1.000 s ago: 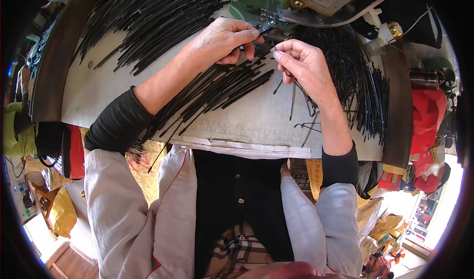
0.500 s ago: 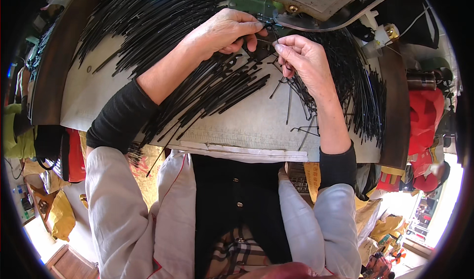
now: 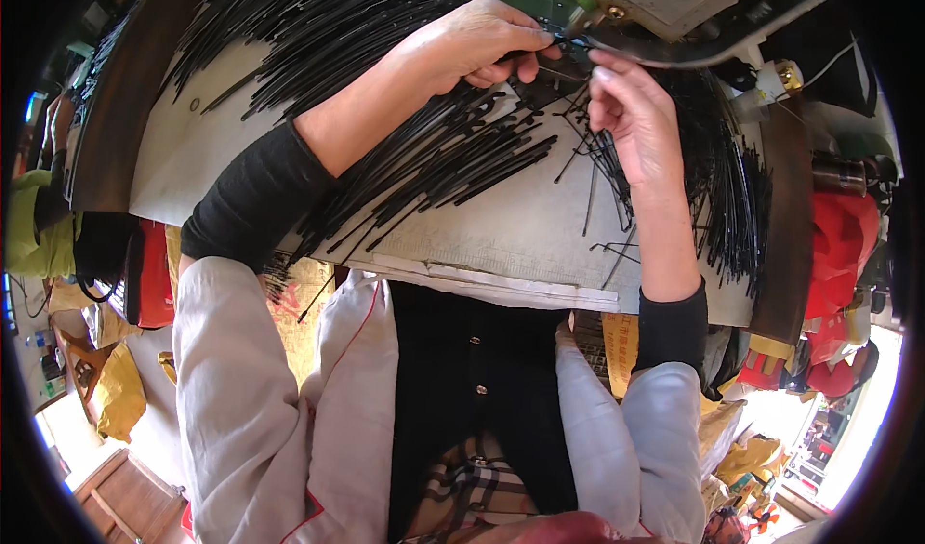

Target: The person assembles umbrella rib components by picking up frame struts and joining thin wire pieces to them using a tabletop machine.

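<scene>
My left hand (image 3: 496, 45) is closed in a pinch on a thin black rod, its tip at the edge of the green and grey machine (image 3: 674, 0). Most of that rod is hidden behind the fingers. Just to the right, my right hand (image 3: 636, 106) has its thumb and forefinger together beside the same spot, slightly blurred. A fine pale line runs between the two hands; whether the right fingers hold it is unclear. Many thin black rods (image 3: 472, 173) lie below and left of my hands, and a tangled heap of bent-ended rods (image 3: 727, 187) lies right.
A pale worktop (image 3: 231, 149) with a ruler scale along its front edge carries the rods. Dark wooden boards (image 3: 785, 226) border it. A small lamp-like fitting (image 3: 785, 77) stands beyond the right heap. Red cloth (image 3: 840, 245) hangs at the right.
My right hand has drawn slightly away from the left, its forefinger lifting. The left hand keeps its pinch by the machine. The whole view has shifted a little.
</scene>
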Available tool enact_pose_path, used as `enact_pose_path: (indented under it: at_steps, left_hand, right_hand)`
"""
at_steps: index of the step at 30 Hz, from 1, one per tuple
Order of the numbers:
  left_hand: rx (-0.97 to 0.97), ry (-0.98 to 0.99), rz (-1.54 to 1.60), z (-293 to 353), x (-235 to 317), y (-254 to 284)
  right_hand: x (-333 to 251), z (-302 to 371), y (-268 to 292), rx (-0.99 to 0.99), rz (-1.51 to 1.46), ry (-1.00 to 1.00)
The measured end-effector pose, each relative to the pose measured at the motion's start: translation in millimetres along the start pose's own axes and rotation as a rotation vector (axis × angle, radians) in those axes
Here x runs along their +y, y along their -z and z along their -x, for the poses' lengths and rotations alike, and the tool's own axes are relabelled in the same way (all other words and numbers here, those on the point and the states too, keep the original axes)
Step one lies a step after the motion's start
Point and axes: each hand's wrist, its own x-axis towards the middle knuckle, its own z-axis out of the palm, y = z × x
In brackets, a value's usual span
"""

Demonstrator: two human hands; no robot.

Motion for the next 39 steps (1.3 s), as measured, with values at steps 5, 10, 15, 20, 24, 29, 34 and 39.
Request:
enact_pose_path:
  at_steps: [5, 10, 15, 20, 24, 29, 34, 39]
  left_hand:
    - [-0.067, 0.056, 0.081, 8, 4, -17]
    - [-0.137, 0.000, -0.054, 22, 3, -24]
    - [-0.085, -0.077, -0.513, 34, 13, 17]
    - [0.093, -0.139, -0.822, 47, 3, 55]
    - [0.180, -0.125, -1.064, 50, -8, 61]
    - [0.201, -0.241, -1.233, 47, -22, 59]
    - [0.097, -0.124, -1.112, 42, -14, 61]
    - [0.053, 0.013, -0.852, 42, -12, 65]
  right_hand:
    - [13, -7, 13, 0.087, -0.340, 0.031]
    - [14, 1, 4, 0.107, -0.257, -0.016]
    - [10, -5, 12, 0.067, -0.277, 0.053]
    - [13, -7, 16, 0.082, -0.294, 0.059]
    - [14, -5, 11, 0.092, -0.261, 0.032]
    - [14, -5, 9, 0.113, -0.245, 0.007]
    - [12, -4, 7, 0.102, -0.246, 0.002]
    - [10, -3, 6, 0.104, -0.229, -0.007]
